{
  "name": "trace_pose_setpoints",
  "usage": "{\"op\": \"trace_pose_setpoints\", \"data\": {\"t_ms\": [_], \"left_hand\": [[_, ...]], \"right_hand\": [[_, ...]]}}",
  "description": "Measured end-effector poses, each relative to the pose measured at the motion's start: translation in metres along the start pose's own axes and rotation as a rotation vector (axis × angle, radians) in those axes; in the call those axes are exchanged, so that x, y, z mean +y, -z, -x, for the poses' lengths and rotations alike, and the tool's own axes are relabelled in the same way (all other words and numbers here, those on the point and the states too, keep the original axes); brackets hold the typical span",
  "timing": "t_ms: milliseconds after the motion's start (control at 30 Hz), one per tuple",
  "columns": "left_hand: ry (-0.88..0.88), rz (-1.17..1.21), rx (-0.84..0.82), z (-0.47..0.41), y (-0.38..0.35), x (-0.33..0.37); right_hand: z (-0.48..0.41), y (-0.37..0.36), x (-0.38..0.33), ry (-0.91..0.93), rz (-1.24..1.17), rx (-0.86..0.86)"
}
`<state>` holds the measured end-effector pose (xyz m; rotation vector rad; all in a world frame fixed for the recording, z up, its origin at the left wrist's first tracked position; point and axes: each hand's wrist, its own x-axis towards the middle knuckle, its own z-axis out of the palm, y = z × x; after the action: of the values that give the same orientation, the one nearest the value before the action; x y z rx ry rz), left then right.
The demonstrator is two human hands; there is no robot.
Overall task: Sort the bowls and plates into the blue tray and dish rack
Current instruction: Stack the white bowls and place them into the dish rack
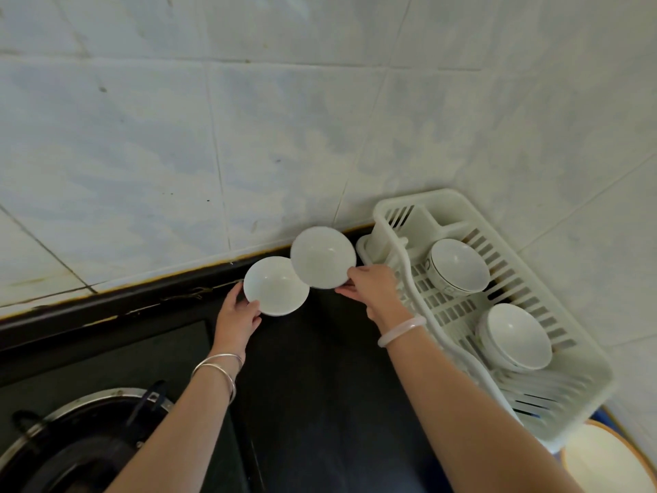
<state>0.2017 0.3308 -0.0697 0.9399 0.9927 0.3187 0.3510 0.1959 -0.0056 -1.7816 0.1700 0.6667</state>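
Observation:
My left hand (236, 314) grips the near rim of a small white bowl (275, 286) above the dark counter by the wall. My right hand (373, 290) holds a second white bowl (322, 257) by its right rim, tilted and lifted, overlapping the first bowl's far edge. The white dish rack (576, 354) stands to the right against the tiled wall. It holds a bowl (458, 265) with a dark rim line at the far end and stacked bowls (515, 336) nearer. A cream plate (604, 460) lies at the bottom right on a blue tray (608, 415), mostly hidden.
A gas burner with a metal ring (85, 443) sits at the lower left in the black cooktop. The dark counter (320, 386) runs between my arms. Tiled wall (249, 119) rises right behind the bowls and the rack.

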Motion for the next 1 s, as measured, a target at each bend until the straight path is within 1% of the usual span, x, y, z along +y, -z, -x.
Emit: {"op": "trace_pose_setpoints", "data": {"t_ms": [167,300,500,867,933,1000], "left_hand": [[0.020,0.063,0.010,0.002,-0.001,0.001],[0.028,0.102,0.036,0.001,-0.003,0.004],[-0.022,0.075,0.046,-0.002,-0.004,-0.001],[-0.016,0.041,0.105,-0.009,-0.007,-0.001],[-0.008,0.032,0.107,-0.009,-0.006,0.001],[0.004,0.030,0.104,-0.008,-0.007,0.005]], "right_hand": [[0.009,-0.024,-0.004,0.027,0.122,-0.073],[0.008,-0.041,0.002,0.025,0.265,-0.053],[0.010,-0.052,0.006,0.063,0.425,-0.045],[0.007,-0.057,0.012,0.049,0.511,-0.039],[0.006,-0.056,0.012,0.041,0.542,-0.062],[0.006,-0.055,0.011,0.007,0.547,-0.128]]}}
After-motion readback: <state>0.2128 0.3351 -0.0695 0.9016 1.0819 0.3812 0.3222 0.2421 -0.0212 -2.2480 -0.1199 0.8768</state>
